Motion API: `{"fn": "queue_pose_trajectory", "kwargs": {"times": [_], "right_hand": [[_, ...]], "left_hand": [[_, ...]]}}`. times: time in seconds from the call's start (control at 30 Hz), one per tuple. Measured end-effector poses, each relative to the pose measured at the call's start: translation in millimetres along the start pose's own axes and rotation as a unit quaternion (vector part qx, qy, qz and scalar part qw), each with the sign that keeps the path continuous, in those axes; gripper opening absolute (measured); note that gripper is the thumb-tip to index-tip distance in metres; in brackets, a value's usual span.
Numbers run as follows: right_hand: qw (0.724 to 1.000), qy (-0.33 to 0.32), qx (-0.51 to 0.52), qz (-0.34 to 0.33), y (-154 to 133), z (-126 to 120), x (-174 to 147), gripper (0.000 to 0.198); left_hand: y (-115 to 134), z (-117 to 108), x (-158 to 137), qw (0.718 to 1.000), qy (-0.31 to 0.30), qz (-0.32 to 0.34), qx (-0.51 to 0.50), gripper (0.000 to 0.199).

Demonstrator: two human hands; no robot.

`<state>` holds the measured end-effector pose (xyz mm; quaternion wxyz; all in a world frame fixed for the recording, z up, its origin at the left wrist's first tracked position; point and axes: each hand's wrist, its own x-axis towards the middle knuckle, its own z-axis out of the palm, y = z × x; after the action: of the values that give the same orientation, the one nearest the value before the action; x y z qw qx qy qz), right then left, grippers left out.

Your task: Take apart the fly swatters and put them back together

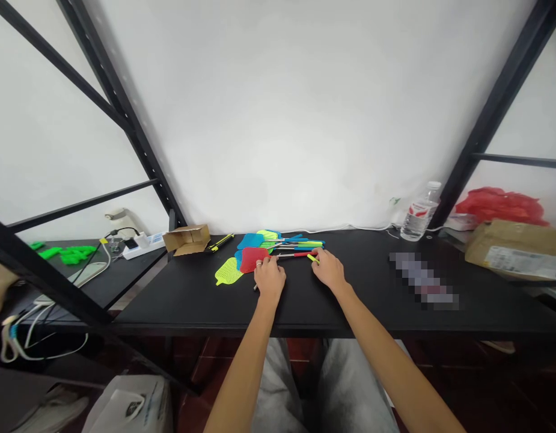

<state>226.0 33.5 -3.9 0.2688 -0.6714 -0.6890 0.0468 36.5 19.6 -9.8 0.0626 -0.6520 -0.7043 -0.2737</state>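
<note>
A cluster of fly swatters lies on the black tabletop (192, 304), their mesh heads to the left and thin metal rods running right. My left hand (269, 279) has its fingers bent over the lower right corner of a red fly swatter (254, 260), gripping it there. A short dark rod end shows beneath that hand. My right hand (329, 270) is closed around a yellow-green handle (312, 258), beside the red handle's tip. A yellow-green fly swatter head (228, 272) lies partly under the red one. Blue fly swatters (250, 241) lie behind.
An open cardboard box (187, 239) and a black-and-yellow object (222, 242) sit at the left. Rightward stand a water bottle (419, 213) and a larger carton (516, 249). Metal posts (146, 150) rise at both sides. A power strip (145, 245) lies on the neighbouring table.
</note>
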Motion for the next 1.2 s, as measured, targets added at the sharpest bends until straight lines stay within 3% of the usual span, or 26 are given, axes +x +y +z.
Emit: {"fn": "queue_pose_trajectory", "kwargs": {"times": [0.1, 0.27, 0.57, 0.8, 0.93, 1.03, 1.1, 1.2], "right_hand": [[0.998, 0.018, 0.051, -0.017, -1, 1, -1, 0.037], [0.993, -0.006, 0.074, -0.096, -3, 8, -1, 0.031], [0.992, -0.022, 0.051, -0.109, 0, 16, 2, 0.033], [0.989, -0.023, 0.063, -0.134, 2, 18, 2, 0.034], [0.990, -0.022, 0.060, -0.127, 2, 17, 1, 0.034], [0.990, -0.025, 0.065, -0.124, 1, 16, 1, 0.034], [0.989, -0.023, 0.080, -0.125, -1, 14, 0, 0.033], [0.983, -0.021, 0.118, -0.143, -3, 12, -2, 0.032]], "left_hand": [[-1, -2, 0, 1.000, -0.025, 0.013, -0.010, 0.037], [-1, -4, 0, 0.996, -0.058, 0.049, -0.038, 0.039], [1, -3, -3, 0.982, -0.070, 0.145, -0.100, 0.036], [2, -1, -5, 0.970, -0.086, 0.202, -0.100, 0.021], [1, -4, -3, 0.970, -0.045, 0.198, -0.131, 0.021], [1, -6, -2, 0.966, 0.000, 0.160, -0.204, 0.020], [0, -8, -1, 0.947, 0.029, 0.123, -0.296, 0.022], [-1, -12, 1, 0.892, 0.090, 0.071, -0.438, 0.033]]}}
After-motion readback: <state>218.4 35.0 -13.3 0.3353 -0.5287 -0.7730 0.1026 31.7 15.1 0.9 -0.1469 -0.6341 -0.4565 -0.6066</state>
